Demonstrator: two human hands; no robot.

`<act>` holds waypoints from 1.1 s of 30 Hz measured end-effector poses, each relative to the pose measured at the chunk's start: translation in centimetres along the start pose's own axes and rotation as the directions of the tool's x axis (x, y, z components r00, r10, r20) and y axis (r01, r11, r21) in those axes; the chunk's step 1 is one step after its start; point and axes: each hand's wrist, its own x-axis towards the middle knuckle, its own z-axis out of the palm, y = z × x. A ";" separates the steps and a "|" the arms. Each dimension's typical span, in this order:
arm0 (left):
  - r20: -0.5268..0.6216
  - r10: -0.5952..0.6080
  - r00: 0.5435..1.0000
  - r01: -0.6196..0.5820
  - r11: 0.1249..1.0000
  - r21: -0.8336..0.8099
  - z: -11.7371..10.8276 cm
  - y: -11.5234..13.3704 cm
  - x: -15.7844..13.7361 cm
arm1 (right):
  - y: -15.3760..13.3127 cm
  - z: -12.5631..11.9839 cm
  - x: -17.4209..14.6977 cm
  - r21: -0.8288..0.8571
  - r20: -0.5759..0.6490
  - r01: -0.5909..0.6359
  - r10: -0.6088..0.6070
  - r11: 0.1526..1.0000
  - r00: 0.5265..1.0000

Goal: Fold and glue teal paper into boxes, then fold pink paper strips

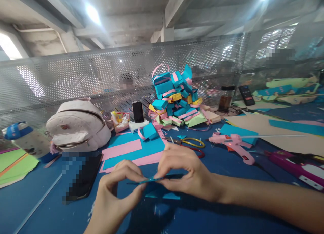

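Observation:
Both hands meet low in the middle of the head view, just above the blue table. Between them is a thin piece of blue paper (150, 179), seen nearly edge-on. My left hand (118, 183) pinches its left part between thumb and fingers. With thumb and forefinger, my right hand (182, 168) pinches the right part, so both hands are closed on it. Small blue paper scraps (170, 196) lie on the table below. Scissors with a yellow handle (193, 142) and a red-handled pair (199, 153) lie just behind my right hand.
A pink glue gun (233, 143) lies on the right, near a purple tool (296, 164). Folded paper boxes (174, 99) pile up at the back against the perforated metal screen (101, 72). A white backpack (78, 126), a bottle (27, 139) and a dark phone (87, 176) occupy the left.

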 end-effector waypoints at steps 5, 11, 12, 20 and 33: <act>-0.004 -0.028 1.000 0.028 0.999 -0.030 0.1 -0.1 0.0 | -0.1 0.0 0.0 0.000 -0.001 -0.018 0.018 1.000 1.000; -0.032 -0.012 0.999 0.013 1.000 0.010 0.1 -0.2 0.0 | 0.2 0.0 0.0 -0.002 -0.006 -0.021 0.021 1.000 1.000; -0.040 -0.012 0.999 0.013 1.000 0.015 0.1 -0.2 0.0 | 0.2 0.1 0.0 0.000 -0.009 -0.025 0.025 1.000 1.000; -0.065 0.004 0.998 -0.001 0.998 0.055 0.0 -0.1 0.3 | 0.2 0.0 0.0 -0.010 -0.011 -0.022 0.022 1.000 1.000; -0.030 0.108 0.994 -0.103 0.985 0.138 -0.4 0.3 0.6 | 0.0 -0.3 0.3 -0.084 0.011 0.058 -0.057 0.995 0.998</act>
